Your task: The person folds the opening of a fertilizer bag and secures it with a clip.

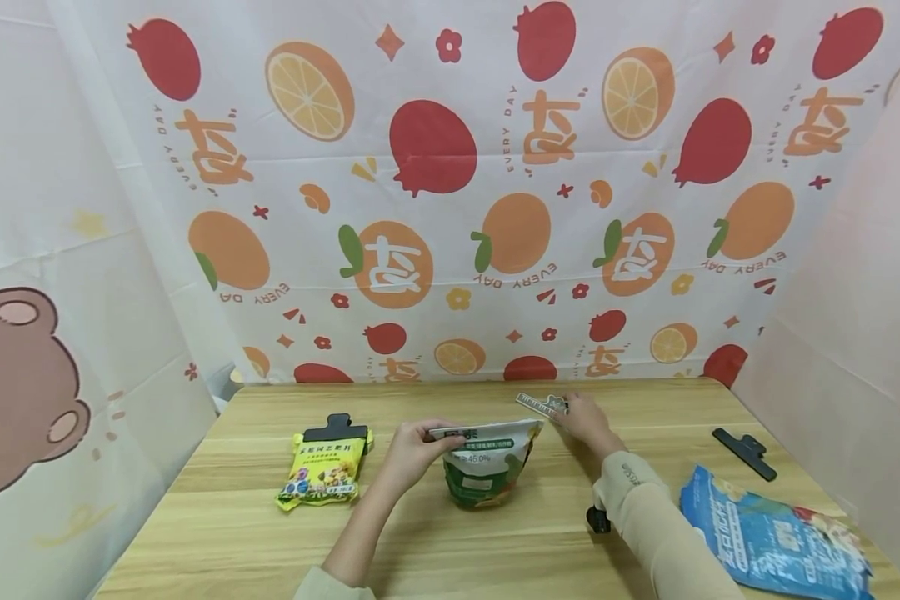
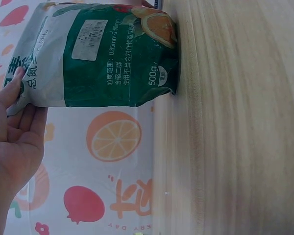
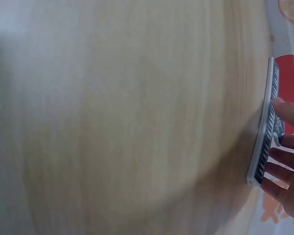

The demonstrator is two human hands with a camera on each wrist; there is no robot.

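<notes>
My left hand (image 1: pixel 414 454) pinches the top edge of a green-and-white fertilizer bag (image 1: pixel 487 475), thumb on the near face and fingers behind. The bag stands upright on the table; its printed front with a white label (image 2: pixel 89 40) shows in the left wrist view. Close to the table's back edge, my right hand (image 1: pixel 587 419) holds a bag clip (image 1: pixel 542 405) with a pale, ruler-like striped bar. In the right wrist view the thumb lies on the clip's bar (image 3: pixel 265 127), with the fingers around its handle side; part of the handle is hidden.
On the left lies a yellow bag (image 1: pixel 322 471) with a black clip (image 1: pixel 337 427) across its top. A blue bag (image 1: pixel 780 533) lies at the right front, a black clip (image 1: pixel 746 452) behind it. Fruit-print cloth (image 1: pixel 435 250) hangs behind the wooden table (image 1: pixel 217 517).
</notes>
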